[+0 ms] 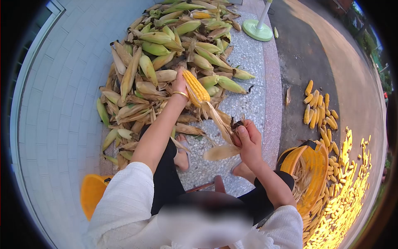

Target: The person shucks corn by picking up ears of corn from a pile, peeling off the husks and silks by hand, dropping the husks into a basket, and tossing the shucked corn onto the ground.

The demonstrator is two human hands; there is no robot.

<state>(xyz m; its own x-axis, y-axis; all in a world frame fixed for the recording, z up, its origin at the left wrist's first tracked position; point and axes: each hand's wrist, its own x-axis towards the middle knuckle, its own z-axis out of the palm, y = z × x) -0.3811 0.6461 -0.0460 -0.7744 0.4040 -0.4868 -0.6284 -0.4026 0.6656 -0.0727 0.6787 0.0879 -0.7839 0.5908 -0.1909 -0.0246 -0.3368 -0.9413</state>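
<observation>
In the head view, a yellow corn cob point(197, 88) is gripped just above centre frame by the left hand point(180, 83); husk point(221, 124) is pinched right of centre by the right hand point(249, 143), the hands held apart.

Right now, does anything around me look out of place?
Yes: an exposed yellow ear lies near the far end of the pile, odd among ears wrapped in husks. A scrap of husk also lies alone on the dark pavement.

Sunlight brightens pavement point(346, 83) — speckled floor point(252, 64), tiled wall point(52, 112).
</observation>
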